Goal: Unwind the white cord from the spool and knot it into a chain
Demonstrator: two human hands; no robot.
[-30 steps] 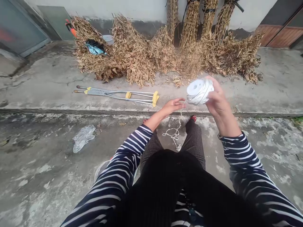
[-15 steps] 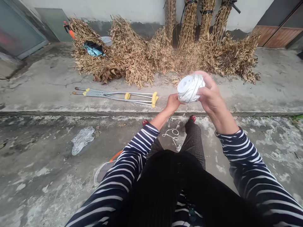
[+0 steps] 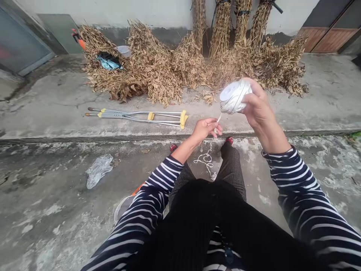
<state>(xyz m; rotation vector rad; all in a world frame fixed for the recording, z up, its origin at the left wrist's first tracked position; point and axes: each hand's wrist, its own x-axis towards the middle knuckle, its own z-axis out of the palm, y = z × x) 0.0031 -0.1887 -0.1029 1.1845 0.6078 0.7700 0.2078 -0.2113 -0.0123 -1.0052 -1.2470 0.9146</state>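
Observation:
My right hand (image 3: 258, 107) is raised in front of me, its fingers wrapped round a white spool of cord (image 3: 234, 97). A thin white cord (image 3: 219, 118) runs down from the spool to my left hand (image 3: 205, 130), which pinches it just below. More of the loose cord (image 3: 207, 161) lies in a tangle on the concrete between my feet. Both sleeves are striped dark blue and white.
A pair of metal crutches (image 3: 141, 116) with yellow pads lies on the raised concrete step ahead. Heaps of dry brown plants (image 3: 166, 67) stand against the wall. A crumpled clear plastic bag (image 3: 98, 169) lies to the left on the ground.
My right hand has lifted the spool up and to the right, away from my left hand. My left hand has dropped slightly and now pinches the cord, which shows taut between them.

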